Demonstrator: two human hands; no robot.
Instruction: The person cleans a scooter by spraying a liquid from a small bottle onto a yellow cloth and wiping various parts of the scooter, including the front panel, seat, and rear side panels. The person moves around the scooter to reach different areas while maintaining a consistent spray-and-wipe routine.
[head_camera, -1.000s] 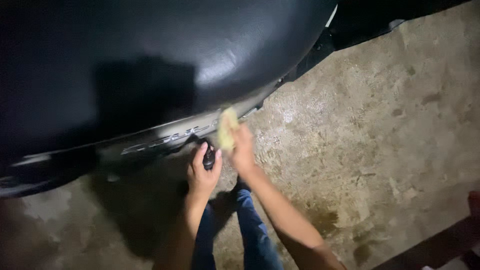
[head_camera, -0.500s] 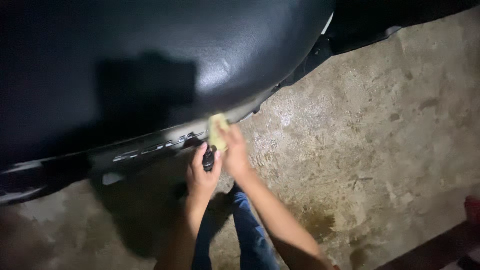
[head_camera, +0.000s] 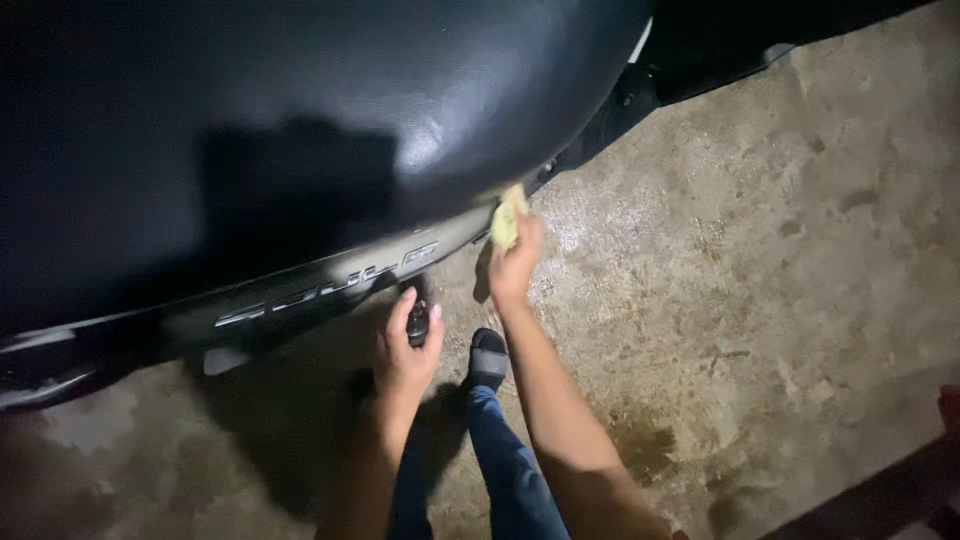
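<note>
A: Head view. The right hand (head_camera: 515, 262) is pinched around a yellow cloth (head_camera: 508, 214), pressing it to the lower edge of the scooter's side panel (head_camera: 330, 285), just under the black seat (head_camera: 300, 130), at about one o'clock from the wrist.

B: And the left hand (head_camera: 405, 350)?

A: Curled around a small dark bottle (head_camera: 418, 322), held upright near seven o'clock from the cloth, just below the panel.

B: What could go wrong?

A: In my judgement, the cloth is bunched small, so bare fingertips could drag on the glossy panel and smear it. The bottle sits close to the bodywork; a tilt could drip onto the concrete floor (head_camera: 750, 300), which already looks damp and patchy by the sandalled foot (head_camera: 488, 358), so footing may be slippery. Light is poor too, so missed spots are likely.

B: Against the earlier frame?

A: The cloth hand has slid toward three o'clock along the panel's edge and now sits further from the bottle hand. The left hand has barely shifted.
</note>
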